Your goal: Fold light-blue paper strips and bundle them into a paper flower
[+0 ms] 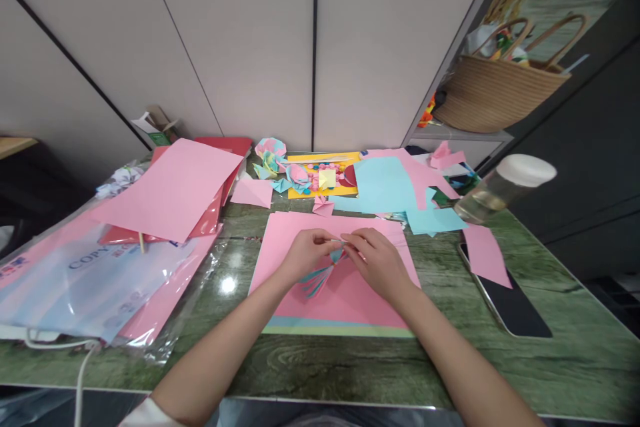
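Note:
Both hands meet over a stack of pink, blue and green paper sheets (290,307) in the middle of the table. Between them is a small blue-and-pink paper piece (320,278) whose lower end fans out in thin strips. My left hand (311,252) pinches its upper end with thumb and forefinger. From the other side, my right hand (377,261) has its fingers closed on the same upper end. The fingers partly hide the piece, and its exact fold cannot be made out. Just behind the stack sits a small folded pink paper (323,206).
Crumpled paper flowers (270,163) and a yellow card (295,191) lie along the wall. Blue paper scraps (385,183), a capped bottle (493,193) and a phone (517,307) are on the right. A plastic paper packet (100,293) and pink sheet (175,190) cover the left.

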